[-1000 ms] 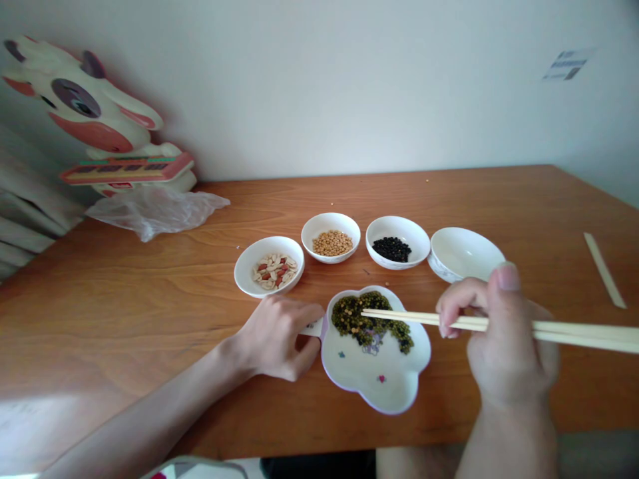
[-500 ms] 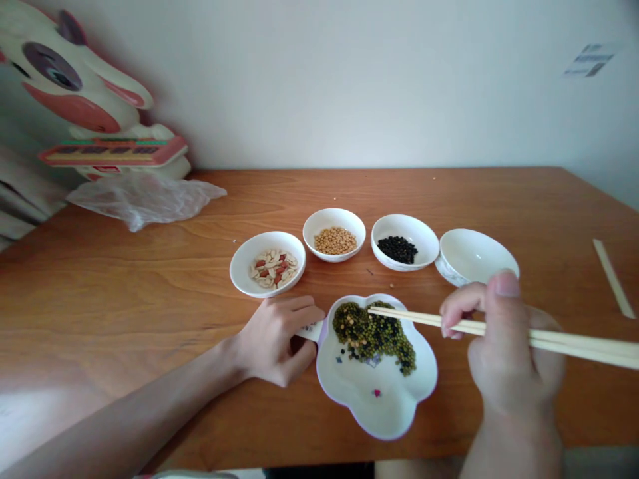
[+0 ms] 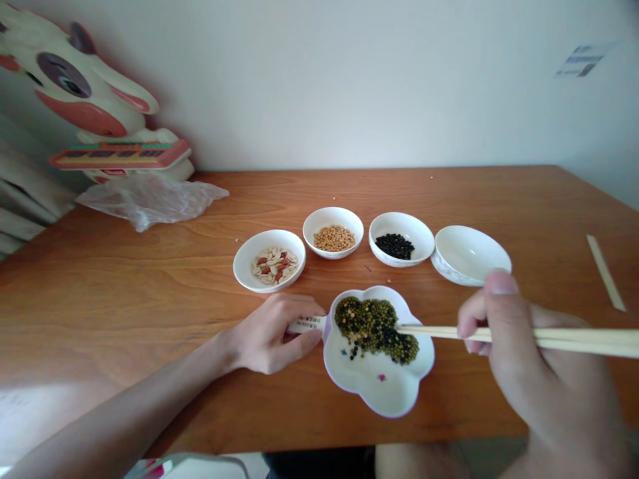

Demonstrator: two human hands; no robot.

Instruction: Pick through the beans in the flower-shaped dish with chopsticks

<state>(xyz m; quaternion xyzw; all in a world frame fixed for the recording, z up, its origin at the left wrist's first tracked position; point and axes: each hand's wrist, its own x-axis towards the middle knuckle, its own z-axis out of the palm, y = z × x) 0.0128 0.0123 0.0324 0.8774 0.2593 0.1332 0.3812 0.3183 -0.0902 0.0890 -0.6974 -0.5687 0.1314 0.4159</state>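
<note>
The bench (image 3: 150,279) is carrying a dish (image 3: 392,396); the left hand (image 3: 272,332) is gripping its handle (image 3: 309,324). Three bowls (image 3: 245,261) are already holding separate nuts (image 3: 274,266), yellow beans (image 3: 334,238) and black beans (image 3: 395,247). The right hand (image 3: 534,352) is pinching chopsticks (image 3: 434,331) at the dish's mixed beans (image 3: 372,322).

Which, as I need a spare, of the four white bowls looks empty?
The rightmost round white bowl, nearest the right hand; no contents show, while the others hold mostly pale pieces, yellow beans, black beans.

A cow toy (image 3: 82,83) with a small keyboard (image 3: 120,156) stands at the back left of the bench (image 3: 529,206), a crumpled clear bag (image 3: 152,201) just before it. Curtain (image 3: 24,199) hangs far left. A blurred label (image 3: 580,61) marks the wall (image 3: 349,86); a pale strip (image 3: 606,273) lies at right.
</note>
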